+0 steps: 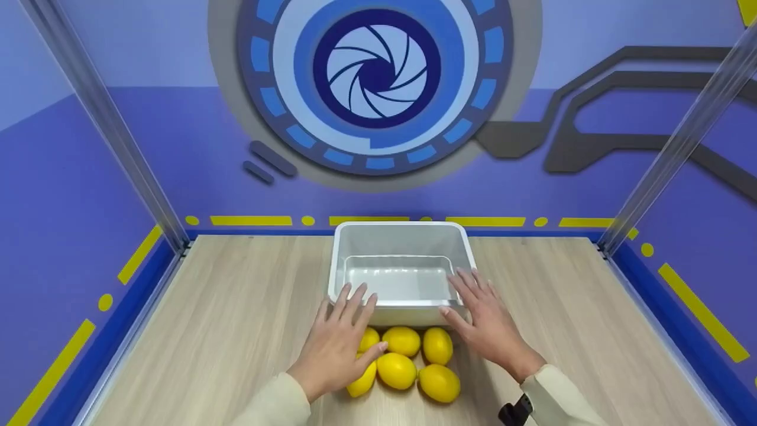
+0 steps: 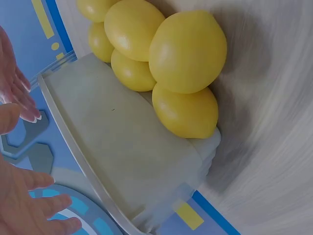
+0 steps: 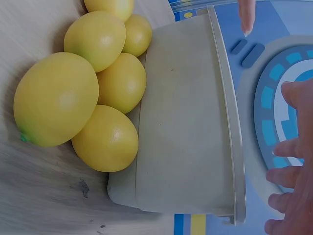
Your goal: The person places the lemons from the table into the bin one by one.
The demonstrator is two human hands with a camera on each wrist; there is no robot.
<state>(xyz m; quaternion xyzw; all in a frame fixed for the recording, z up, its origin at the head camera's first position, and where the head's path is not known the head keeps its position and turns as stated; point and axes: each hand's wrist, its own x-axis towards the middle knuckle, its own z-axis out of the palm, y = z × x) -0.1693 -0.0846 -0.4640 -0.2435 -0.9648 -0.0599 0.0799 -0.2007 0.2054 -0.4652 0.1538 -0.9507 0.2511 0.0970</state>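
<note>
A silvery-white rectangular bin (image 1: 387,315) stands on the table with its open top upward; nothing shows inside it. Several yellow lemons (image 1: 397,371) lie in two rows against its near side, and one (image 3: 56,100) has a green tip in the right wrist view. My left hand (image 1: 337,349) hovers over the left lemons and the bin's near left corner, fingers spread and partly covering two lemons. Above the near right corner is my right hand (image 1: 489,325), its fingers spread too. Both hands hold nothing; the wrist views show them above the rim.
The wood-grain table (image 1: 236,307) extends to both sides of the bin. Behind it rises a blue printed wall (image 1: 177,148), close to the bin's far side. Metal posts (image 1: 109,118) stand at the back corners. A dark watch (image 1: 516,410) is on the right wrist.
</note>
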